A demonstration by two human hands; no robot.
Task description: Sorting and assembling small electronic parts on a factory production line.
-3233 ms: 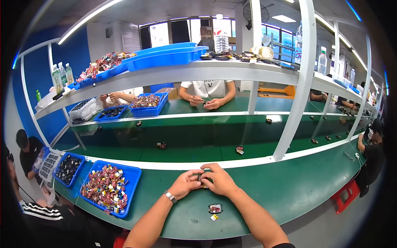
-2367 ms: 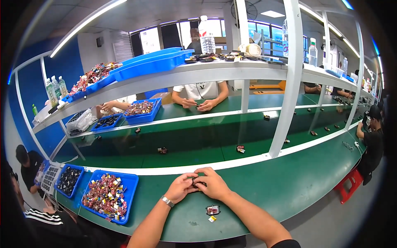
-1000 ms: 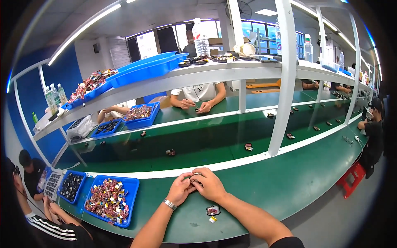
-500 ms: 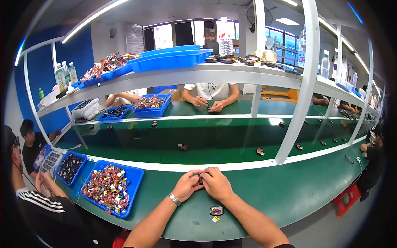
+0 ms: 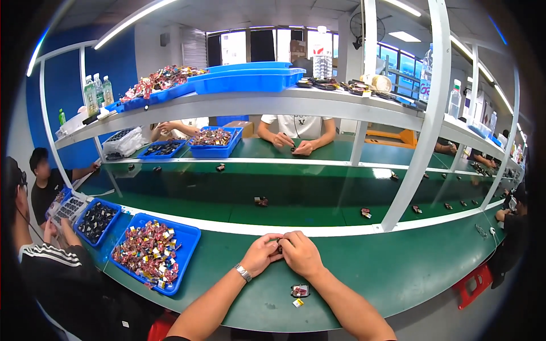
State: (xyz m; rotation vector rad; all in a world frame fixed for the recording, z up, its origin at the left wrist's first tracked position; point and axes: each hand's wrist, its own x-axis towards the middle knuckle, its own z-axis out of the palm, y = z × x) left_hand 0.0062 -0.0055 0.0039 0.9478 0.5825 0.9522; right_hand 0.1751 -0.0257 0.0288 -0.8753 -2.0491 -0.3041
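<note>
Both hands meet over the green bench (image 5: 239, 301). My left hand (image 5: 261, 254), with a watch on its wrist, is closed around a small dark part (image 5: 280, 248). The fingers of my right hand (image 5: 302, 254) press against the same part from the right; most of it is hidden by the fingers. Between my forearms lies a small black casing (image 5: 300, 290) with a red circuit board in it, and a yellow-and-white battery-like piece (image 5: 298, 303) beside it. To the left, a blue tray (image 5: 195, 237) is heaped with red boards bearing yellow and white pieces.
Another blue tray (image 5: 118, 220) of black parts stands farther left, near a person (image 5: 62, 278). Beyond the white rail (image 5: 250, 227), a green conveyor belt (image 5: 307, 210) carries scattered small assemblies. A white upright post (image 5: 414, 136) supports the shelf (image 5: 250, 104). Another person (image 5: 298, 131) works opposite.
The whole view has shifted slightly, with the surroundings now a little farther right. My hands stay together on the small dark part with hardly any change in grip.
</note>
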